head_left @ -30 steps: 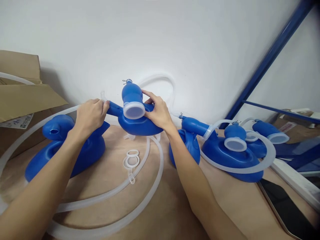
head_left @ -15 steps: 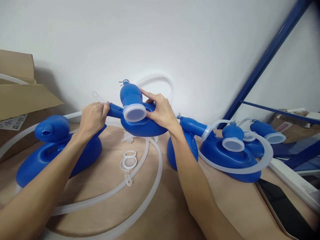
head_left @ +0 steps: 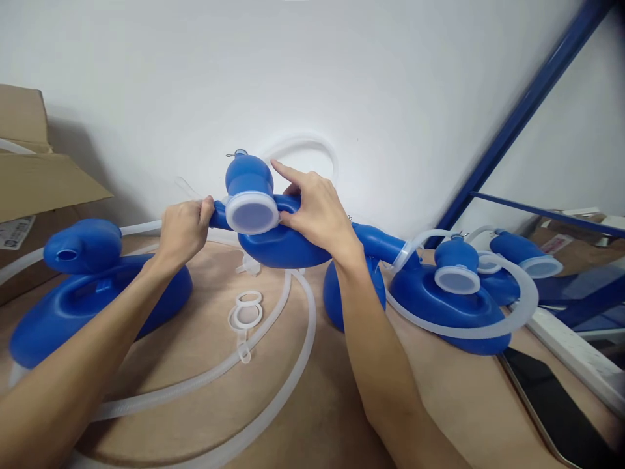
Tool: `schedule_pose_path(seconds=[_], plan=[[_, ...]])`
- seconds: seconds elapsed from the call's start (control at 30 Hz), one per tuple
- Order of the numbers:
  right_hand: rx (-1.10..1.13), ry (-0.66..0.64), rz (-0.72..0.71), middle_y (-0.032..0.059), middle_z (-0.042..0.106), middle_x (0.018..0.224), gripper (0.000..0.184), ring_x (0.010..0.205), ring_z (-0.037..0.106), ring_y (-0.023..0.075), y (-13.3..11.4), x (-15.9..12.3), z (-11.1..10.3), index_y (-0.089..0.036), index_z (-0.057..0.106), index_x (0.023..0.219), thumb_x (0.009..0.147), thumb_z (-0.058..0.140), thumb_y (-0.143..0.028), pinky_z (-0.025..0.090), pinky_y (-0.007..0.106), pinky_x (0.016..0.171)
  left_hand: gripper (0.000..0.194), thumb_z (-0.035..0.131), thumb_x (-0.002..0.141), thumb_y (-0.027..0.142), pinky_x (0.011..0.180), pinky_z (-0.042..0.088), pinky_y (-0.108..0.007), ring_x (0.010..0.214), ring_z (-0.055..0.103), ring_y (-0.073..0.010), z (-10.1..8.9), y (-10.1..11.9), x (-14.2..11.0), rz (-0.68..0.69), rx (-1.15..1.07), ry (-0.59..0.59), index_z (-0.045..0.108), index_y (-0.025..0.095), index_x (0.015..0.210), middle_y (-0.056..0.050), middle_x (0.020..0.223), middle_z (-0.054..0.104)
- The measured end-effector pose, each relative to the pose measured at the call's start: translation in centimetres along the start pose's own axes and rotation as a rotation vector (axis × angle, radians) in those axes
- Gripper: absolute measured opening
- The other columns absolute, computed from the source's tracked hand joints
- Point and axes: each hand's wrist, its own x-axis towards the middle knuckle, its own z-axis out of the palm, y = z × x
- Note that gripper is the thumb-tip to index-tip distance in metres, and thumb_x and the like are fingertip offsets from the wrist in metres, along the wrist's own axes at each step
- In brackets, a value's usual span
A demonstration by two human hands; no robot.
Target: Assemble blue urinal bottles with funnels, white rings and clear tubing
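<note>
Between my hands, a blue plastic urinal bottle [head_left: 288, 247] is held up above the table. Fingers of my left hand [head_left: 184, 227] are closed around its neck end. My right hand [head_left: 315, 212] grips the handle and body, with its index finger stretched out past a blue bulb-shaped cup [head_left: 249, 177]. That cup has a white cap [head_left: 252, 213] over its wide mouth and a small wire clip at its narrow top. It sits in front of the bottle; how it is attached I cannot see. White rings [head_left: 249, 316] and a small clear plastic part [head_left: 250, 264] lie below on the table.
Left, another blue bottle [head_left: 53, 319] lies with a blue cup [head_left: 83, 246] on it, near a cardboard box [head_left: 58, 182]. Clear hoses [head_left: 312, 326] curl over the table. Right are more blue bottles [head_left: 439, 312], a phone [head_left: 551, 404] and a blue metal frame [head_left: 527, 111].
The capped cup has shifted slightly left and toward me, tilting so its cap faces me more. Both hands keep their hold. The camera view has swung slightly right.
</note>
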Motion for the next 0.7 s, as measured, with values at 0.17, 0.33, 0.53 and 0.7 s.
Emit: schedule_pose_path(seconds=[0.17, 0.33, 0.53, 0.7], plan=[[0.001, -0.007, -0.001, 0.0025, 0.076, 0.099, 0.076, 0.100, 0.065, 0.0283, 0.1, 0.0, 0.0, -0.025, 0.060, 0.150, 0.074, 0.065, -0.014, 0.054, 0.043, 0.094, 0.047, 0.028, 0.100, 0.040, 0.067, 0.025, -0.036, 0.063, 0.045, -0.0186, 0.2, 0.1, -0.2, 0.003, -0.052, -0.003, 0.040, 0.022, 0.059, -0.013, 0.067, 0.061], [0.010, 0.018, -0.013, 0.0019, 0.075, 0.097, 0.076, 0.102, 0.067, 0.0295, -0.4, -0.3, -0.9, -0.025, 0.058, 0.151, 0.076, 0.067, -0.016, 0.054, 0.045, 0.097, 0.048, 0.029, 0.102, 0.038, 0.065, 0.027, -0.032, 0.062, 0.040, -0.0151, -0.2, -0.4, 0.1, -0.047, -0.110, 0.025, 0.041, 0.021, 0.059, -0.006, 0.061, 0.049], [0.052, 0.075, 0.046, 0.0038, 0.076, 0.100, 0.077, 0.105, 0.069, 0.0313, -0.1, -0.7, -2.3, -0.022, 0.057, 0.152, 0.076, 0.071, -0.020, 0.054, 0.046, 0.099, 0.056, 0.029, 0.105, 0.045, 0.086, 0.040, -0.033, 0.088, 0.056, -0.0219, -1.2, -1.2, 0.6, 0.035, -0.171, 0.203, 0.074, 0.011, 0.099, -0.012, 0.089, 0.065], [0.018, 0.059, 0.170, 0.0061, 0.077, 0.109, 0.074, 0.110, 0.068, 0.0332, 1.7, -1.0, -3.1, -0.023, 0.063, 0.145, 0.072, 0.074, -0.020, 0.054, 0.050, 0.098, 0.053, 0.039, 0.102, 0.044, 0.108, 0.040, -0.046, 0.124, 0.051, -0.0328, -0.6, -2.0, 2.0, 0.016, -0.101, 0.074, 0.075, 0.013, 0.124, -0.019, 0.113, 0.063]])
